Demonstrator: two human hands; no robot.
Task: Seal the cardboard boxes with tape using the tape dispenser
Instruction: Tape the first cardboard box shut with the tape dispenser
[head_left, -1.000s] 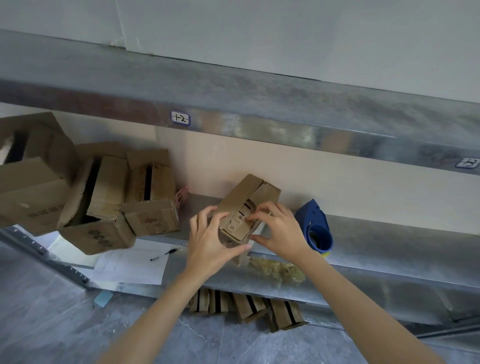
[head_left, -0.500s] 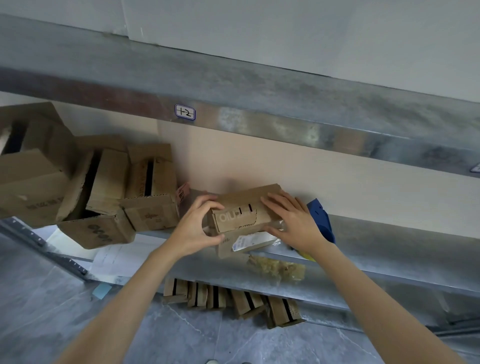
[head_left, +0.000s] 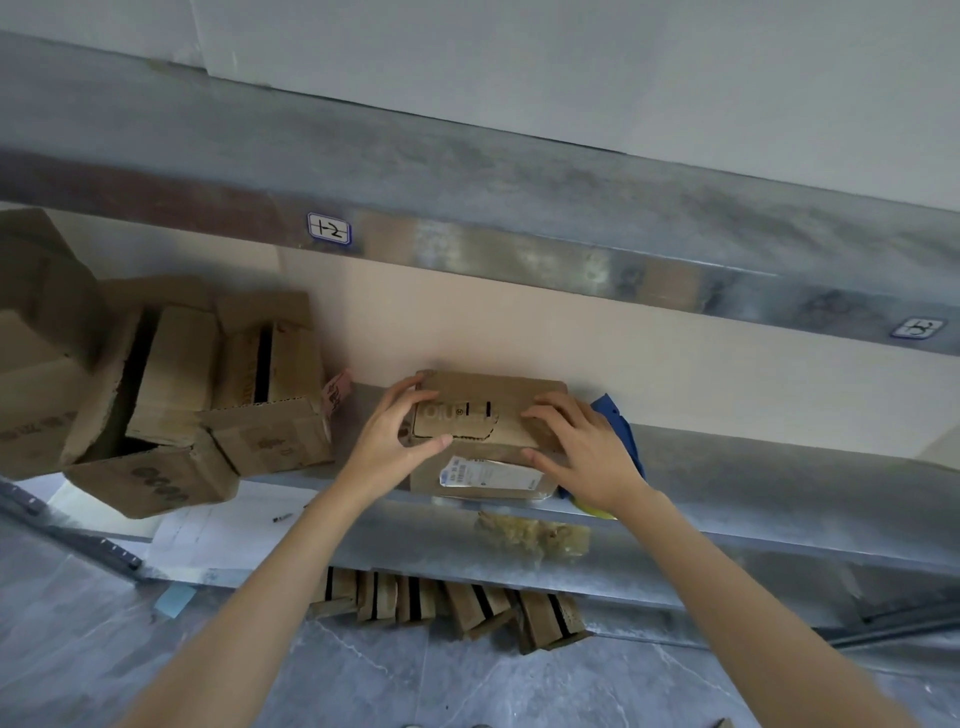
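A small cardboard box (head_left: 485, 410) lies flat on the metal shelf (head_left: 753, 467), with a white label on its near side. My left hand (head_left: 387, 441) grips its left end, thumb on the front and fingers on top. My right hand (head_left: 582, 452) grips the right end the same way. The blue tape dispenser (head_left: 618, 426) stands just right of the box, mostly hidden behind my right hand.
A heap of open cardboard boxes (head_left: 171, 395) fills the left of the shelf, above papers with a pen (head_left: 208, 525). Several small boxes (head_left: 452, 605) stand on the floor under the shelf. An upper shelf (head_left: 467, 218) hangs overhead. Crumpled tape residue (head_left: 530, 535) sticks to the shelf's front edge.
The box was tilted up on one end between my hands; it has been turned and laid flat on the shelf. My right hand moved right and now covers most of the dispenser.
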